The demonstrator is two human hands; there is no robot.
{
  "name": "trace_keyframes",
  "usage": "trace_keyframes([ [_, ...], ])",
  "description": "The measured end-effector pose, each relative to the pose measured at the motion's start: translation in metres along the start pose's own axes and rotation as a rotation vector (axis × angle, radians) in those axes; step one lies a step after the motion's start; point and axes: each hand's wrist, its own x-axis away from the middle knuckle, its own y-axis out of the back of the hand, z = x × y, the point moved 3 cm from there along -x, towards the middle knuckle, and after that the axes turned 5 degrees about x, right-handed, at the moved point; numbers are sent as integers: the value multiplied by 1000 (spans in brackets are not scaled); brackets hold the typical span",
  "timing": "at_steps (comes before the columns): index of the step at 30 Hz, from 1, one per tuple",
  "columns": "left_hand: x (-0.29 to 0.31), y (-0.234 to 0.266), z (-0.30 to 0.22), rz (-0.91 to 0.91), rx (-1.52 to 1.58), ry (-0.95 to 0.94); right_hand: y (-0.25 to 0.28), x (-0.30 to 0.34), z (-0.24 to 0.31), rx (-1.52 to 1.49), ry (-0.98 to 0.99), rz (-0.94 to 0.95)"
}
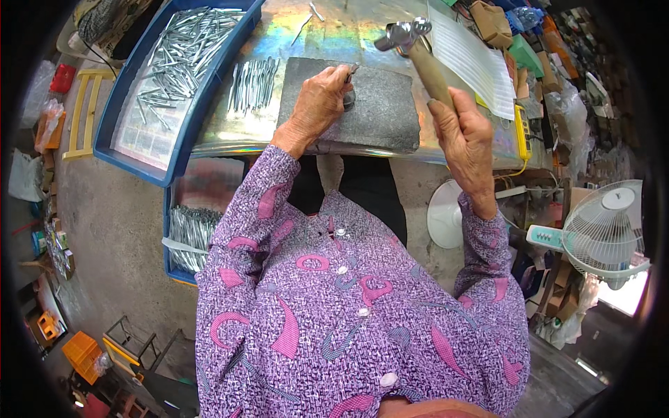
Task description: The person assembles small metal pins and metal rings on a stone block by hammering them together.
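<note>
My right hand (468, 143) is closed round the wooden handle of a hammer (431, 73), its shiny metal head raised above the table. A flat dark grey slab (383, 108) lies at the table's near edge, with my left hand (319, 104) over it. The fingers of that hand are pinched on a small metal piece (354, 68), mostly hidden by the fingers. Left of the slab, several slim silvery metal rods (252, 85) lie side by side in a row. Two more thin rods (302, 28) lie farther back on the table.
A blue tray (104, 132) of loose metal rods stands at the left. Below it sits another blue bin (167, 237) of similar rods. White foam sheeting (474, 63) and a yellow power strip (521, 132) are at the right, near a white fan (603, 230).
</note>
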Motion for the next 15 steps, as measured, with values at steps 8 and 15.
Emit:
trace_keyframes([
  [8,-1,3,10,77,131,200,-45,37,-57,-237,-357,31],
  [15,10,11,28,-151,964,565,-77,63,-78,-807,-664,7],
])
